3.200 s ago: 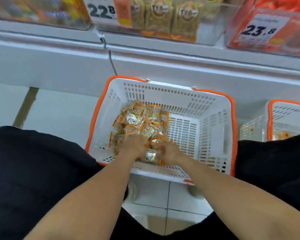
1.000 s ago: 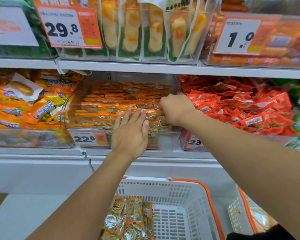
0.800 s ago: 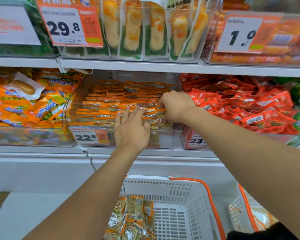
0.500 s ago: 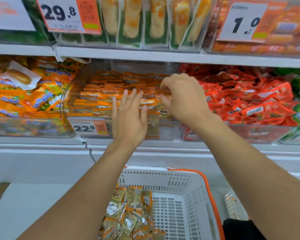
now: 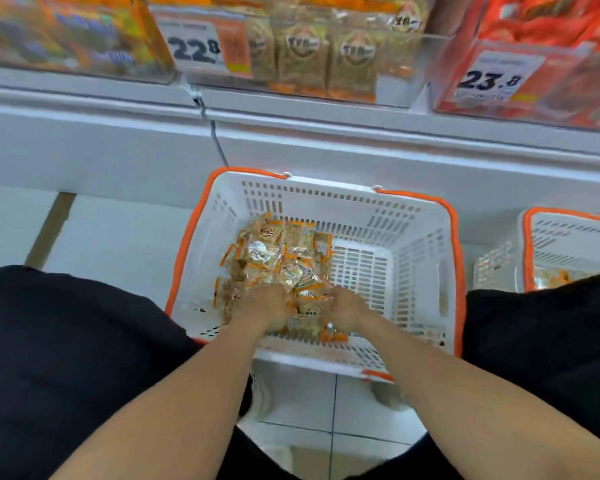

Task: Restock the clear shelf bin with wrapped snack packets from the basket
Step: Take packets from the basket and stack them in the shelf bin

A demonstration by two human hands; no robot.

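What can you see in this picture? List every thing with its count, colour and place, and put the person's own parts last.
basket: one, white with orange rim, on the floor, centre
snack packets: a pile, gold and orange, left part of the basket
clear shelf bin: one, clear, on the shelf above, packets upright inside
price tags: two, 22.8 and 23.8
second basket: one, white and orange, right edge
left hand: in the pile
right hand: in the pile
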